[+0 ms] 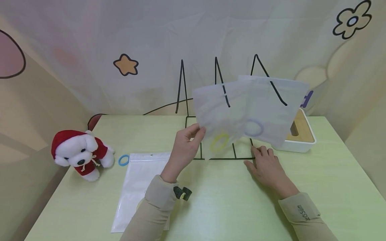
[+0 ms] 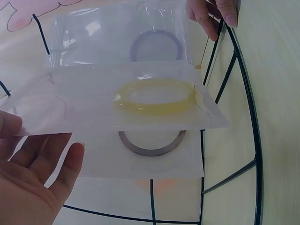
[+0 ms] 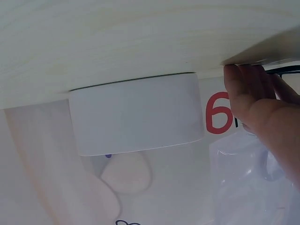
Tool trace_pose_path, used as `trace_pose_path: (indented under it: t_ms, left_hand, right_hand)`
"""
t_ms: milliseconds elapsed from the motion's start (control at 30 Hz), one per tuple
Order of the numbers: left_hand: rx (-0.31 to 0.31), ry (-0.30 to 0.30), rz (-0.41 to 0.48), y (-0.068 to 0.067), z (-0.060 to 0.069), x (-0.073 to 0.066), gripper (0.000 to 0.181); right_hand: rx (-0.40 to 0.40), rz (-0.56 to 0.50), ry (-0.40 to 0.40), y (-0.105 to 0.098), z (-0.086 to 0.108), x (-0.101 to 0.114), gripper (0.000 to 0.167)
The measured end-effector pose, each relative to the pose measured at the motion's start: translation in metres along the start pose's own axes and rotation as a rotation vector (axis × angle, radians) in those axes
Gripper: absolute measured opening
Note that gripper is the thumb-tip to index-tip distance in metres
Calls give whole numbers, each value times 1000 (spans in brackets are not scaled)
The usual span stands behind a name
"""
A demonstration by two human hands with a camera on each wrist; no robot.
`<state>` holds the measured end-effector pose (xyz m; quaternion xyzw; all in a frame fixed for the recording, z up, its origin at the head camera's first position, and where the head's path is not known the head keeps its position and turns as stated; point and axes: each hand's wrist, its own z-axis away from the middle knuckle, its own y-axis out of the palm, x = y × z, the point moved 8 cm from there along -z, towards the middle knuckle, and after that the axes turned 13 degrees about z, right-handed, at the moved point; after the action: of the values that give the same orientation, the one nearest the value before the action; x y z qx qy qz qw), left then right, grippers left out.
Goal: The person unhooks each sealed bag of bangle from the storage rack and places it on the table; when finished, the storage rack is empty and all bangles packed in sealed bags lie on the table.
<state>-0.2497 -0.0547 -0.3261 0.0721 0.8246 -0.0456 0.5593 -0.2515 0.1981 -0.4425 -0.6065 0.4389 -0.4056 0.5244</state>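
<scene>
My left hand (image 1: 187, 144) pinches the left edge of a translucent zip bag (image 1: 221, 110) with a yellow ring (image 1: 220, 143) inside. The bag is on the middle hook of a black wire display rack (image 1: 217, 158). On the right hook hangs a second bag (image 1: 271, 107) with a pale purple ring (image 1: 253, 128). The left wrist view shows a dark ring (image 2: 152, 149) in another bag (image 2: 164, 166), partly behind the yellow one. My right hand (image 1: 268, 165) holds the rack's front right base corner between thumb and fingers.
A white plush dog (image 1: 81, 152) in red clothes sits at the left, near a blue ring (image 1: 123, 160). A flat zip bag (image 1: 141, 180) lies partly under my left forearm. A white box with a wooden lid (image 1: 301, 134) stands behind the right bag.
</scene>
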Motion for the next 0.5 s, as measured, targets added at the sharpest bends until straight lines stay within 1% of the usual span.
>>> trace_pose_path:
  t_ms: [267, 500]
  left_hand:
    - [-21, 52, -16, -3, 2, -3, 21]
    - [-40, 72, -19, -5, 2, -5, 19]
  right_hand:
    - [3, -3, 1, -1, 0, 0, 62]
    - [4, 0, 0, 0, -1, 0, 62]
